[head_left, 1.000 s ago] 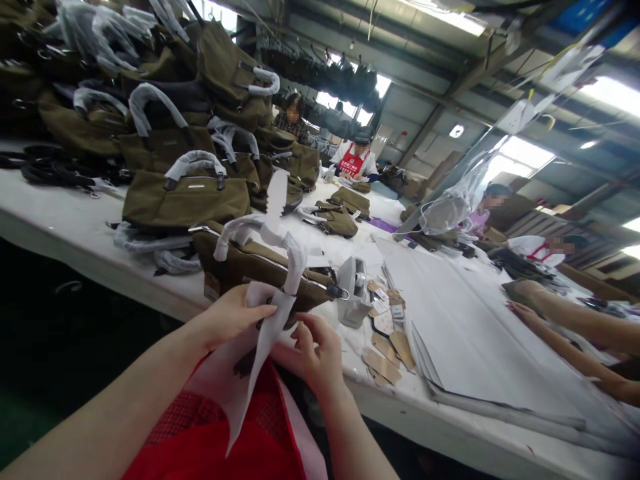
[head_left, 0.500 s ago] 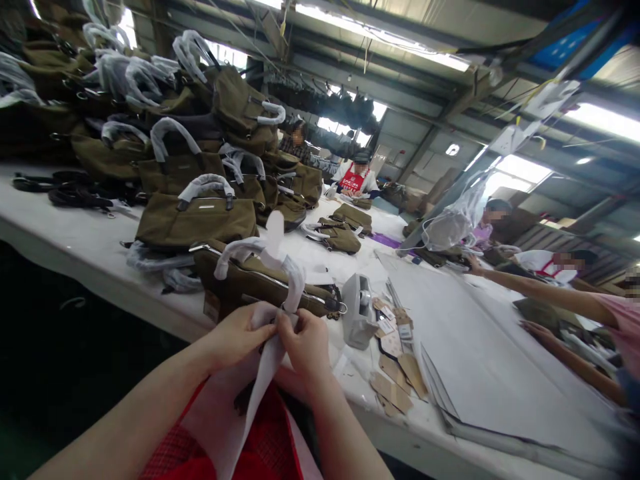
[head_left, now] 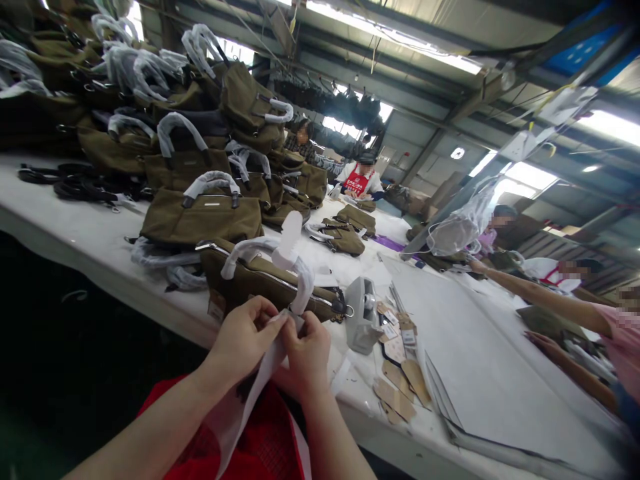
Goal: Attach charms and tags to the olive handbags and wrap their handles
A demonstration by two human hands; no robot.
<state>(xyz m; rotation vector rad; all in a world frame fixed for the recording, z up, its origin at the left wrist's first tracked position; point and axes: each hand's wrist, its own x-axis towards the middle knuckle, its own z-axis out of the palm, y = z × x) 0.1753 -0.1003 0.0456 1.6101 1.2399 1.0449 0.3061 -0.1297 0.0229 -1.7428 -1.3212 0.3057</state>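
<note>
An olive handbag (head_left: 265, 280) with a silver zip lies at the table edge in front of me. Its near handle (head_left: 303, 280) arches up in pale wrapping, and a loose white flap (head_left: 289, 240) stands out from it. At that handle's lower end, my left hand (head_left: 250, 337) and my right hand (head_left: 307, 347) are pinched close together on a thin white wrapping sheet (head_left: 257, 393). The sheet hangs from my fingers to my lap, over red clothing. My fingers partly hide where sheet and handle meet.
A white tape dispenser (head_left: 361, 313) stands right of the bag, beside cardboard tags (head_left: 395, 383). Olive bags (head_left: 200, 213) pile up at left, with black straps (head_left: 75, 183). Large grey-white sheets (head_left: 480, 360) cover the right side, where a co-worker's arm (head_left: 545, 293) reaches in.
My left hand has turned and its fingers are more curled near the handle's end. Less of the hanging sheet shows at its left. My view has shifted slightly.
</note>
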